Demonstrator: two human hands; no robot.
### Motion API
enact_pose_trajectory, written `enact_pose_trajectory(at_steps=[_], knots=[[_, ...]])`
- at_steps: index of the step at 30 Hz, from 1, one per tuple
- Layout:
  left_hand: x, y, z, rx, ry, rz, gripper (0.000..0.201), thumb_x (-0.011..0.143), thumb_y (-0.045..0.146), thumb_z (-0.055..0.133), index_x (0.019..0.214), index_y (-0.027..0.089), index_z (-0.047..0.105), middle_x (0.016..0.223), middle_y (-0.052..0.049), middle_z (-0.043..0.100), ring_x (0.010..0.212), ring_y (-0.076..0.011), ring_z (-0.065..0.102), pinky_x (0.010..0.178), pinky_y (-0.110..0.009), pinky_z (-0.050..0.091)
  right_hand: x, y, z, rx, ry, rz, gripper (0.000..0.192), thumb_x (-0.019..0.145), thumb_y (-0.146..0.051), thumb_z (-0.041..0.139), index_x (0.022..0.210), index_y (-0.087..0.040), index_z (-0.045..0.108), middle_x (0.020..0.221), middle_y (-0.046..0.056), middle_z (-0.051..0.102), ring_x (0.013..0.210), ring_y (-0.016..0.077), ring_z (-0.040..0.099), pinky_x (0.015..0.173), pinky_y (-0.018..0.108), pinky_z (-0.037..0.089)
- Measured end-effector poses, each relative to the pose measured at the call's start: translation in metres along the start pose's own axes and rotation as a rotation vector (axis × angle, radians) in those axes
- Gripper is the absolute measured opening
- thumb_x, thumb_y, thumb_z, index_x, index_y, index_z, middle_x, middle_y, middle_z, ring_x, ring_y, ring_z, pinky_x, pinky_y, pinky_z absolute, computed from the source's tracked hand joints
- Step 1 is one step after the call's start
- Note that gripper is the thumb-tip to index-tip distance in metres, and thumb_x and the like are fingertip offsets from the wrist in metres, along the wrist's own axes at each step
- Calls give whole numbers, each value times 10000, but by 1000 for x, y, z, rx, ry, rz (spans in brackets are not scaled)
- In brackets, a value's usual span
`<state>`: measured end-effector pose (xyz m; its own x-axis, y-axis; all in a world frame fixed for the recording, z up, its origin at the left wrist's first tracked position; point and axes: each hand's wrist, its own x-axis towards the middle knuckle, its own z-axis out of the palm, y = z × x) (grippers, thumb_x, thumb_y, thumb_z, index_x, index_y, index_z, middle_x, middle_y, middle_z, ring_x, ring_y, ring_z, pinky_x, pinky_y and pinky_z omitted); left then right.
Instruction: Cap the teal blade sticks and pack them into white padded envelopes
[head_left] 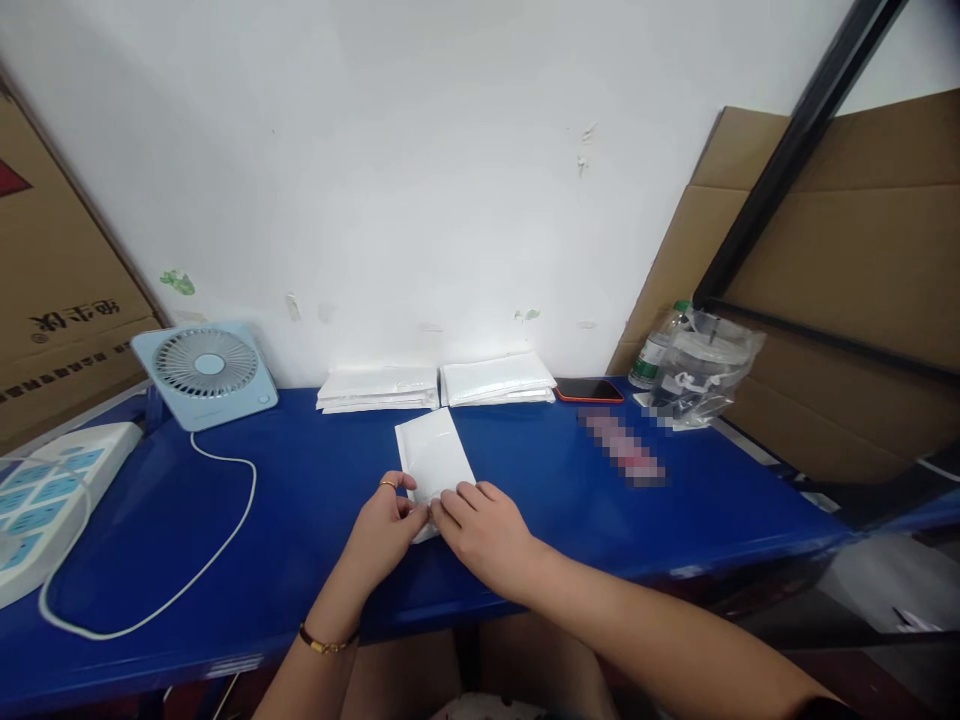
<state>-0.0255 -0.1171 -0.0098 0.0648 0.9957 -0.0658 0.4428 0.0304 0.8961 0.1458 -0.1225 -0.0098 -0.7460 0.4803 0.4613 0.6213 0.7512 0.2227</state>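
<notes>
A flat white packet with a clear plastic sleeve lies slanted on the blue table, close to its front edge. My left hand grips the packet's near left side, fingers curled and thumb pressed in. From the right, my right hand closes over the near end, its fingertips meeting the left thumb. The fingers hide the lower part of the packet. Behind it, against the wall, sit two stacks of similar white packets, a left stack and a right stack.
On the left are a blue fan, its white cable and a power strip. A phone, a blurred pinkish item, a bottle and a clear plastic bag stand right. Cardboard leans beyond.
</notes>
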Motion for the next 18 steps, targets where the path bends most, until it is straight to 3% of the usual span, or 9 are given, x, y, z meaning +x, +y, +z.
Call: enact_pose_trajectory(at_steps=[2,4,6,8,9,11,14,16,18], knots=[[-2,0,1,-130,-7,2,357,741,415,567,962,196,393,516,90,480,446,-100,458,448,-201,312,2,5,-3,33,4,-1,240,895,-111,392,1046,-145,576,843,91,599,783,203,528,628,335,398],[-4,1,2,-248,112,62,416,763,480,542,1028,200,386,668,34,563,613,-127,569,534,-216,416,2,15,-12,118,39,62,273,902,-132,387,1106,-150,568,849,95,609,799,195,546,637,318,418],[-6,2,0,-273,367,132,492,789,502,515,1154,224,338,1012,-62,579,959,-175,581,732,-266,487,-1,30,-27,277,125,243,297,903,-179,395,1144,-172,569,915,101,620,845,191,564,680,302,442],[-6,3,-6,-202,574,149,609,799,501,518,1282,261,235,1315,-113,403,1231,-216,413,896,-321,461,-3,46,-43,562,245,515,287,891,-267,438,1118,-194,596,951,90,626,866,200,578,715,305,461],[-5,4,-10,-170,606,141,664,798,499,527,1323,275,188,1385,-116,324,1287,-230,344,936,-342,445,-4,53,-50,742,303,646,280,878,-320,465,1076,-191,617,904,81,636,829,206,587,694,311,469],[-2,7,-20,-207,519,125,695,803,498,536,1356,275,179,1407,-113,324,1289,-245,352,956,-370,442,-6,64,-56,1132,309,801,318,844,-389,518,1056,-176,622,854,72,651,771,213,602,667,329,480],[1,11,-29,-430,174,7,601,785,501,575,1270,198,390,1225,-123,548,1077,-254,562,818,-368,533,-12,71,-46,1504,224,905,388,795,-429,577,1056,-145,614,860,84,665,727,211,614,645,341,487],[2,11,-27,-518,5,-124,539,744,483,635,1155,158,512,1094,-124,629,908,-242,635,673,-337,572,-18,74,-30,1533,176,956,402,774,-440,594,1037,-136,611,870,87,667,725,205,617,647,337,490],[4,9,-24,-527,-31,-207,489,714,443,682,1088,151,562,1028,-115,656,793,-217,656,588,-307,574,-25,77,-13,1400,112,983,368,770,-438,585,991,-145,611,857,72,665,734,200,613,659,332,487]])
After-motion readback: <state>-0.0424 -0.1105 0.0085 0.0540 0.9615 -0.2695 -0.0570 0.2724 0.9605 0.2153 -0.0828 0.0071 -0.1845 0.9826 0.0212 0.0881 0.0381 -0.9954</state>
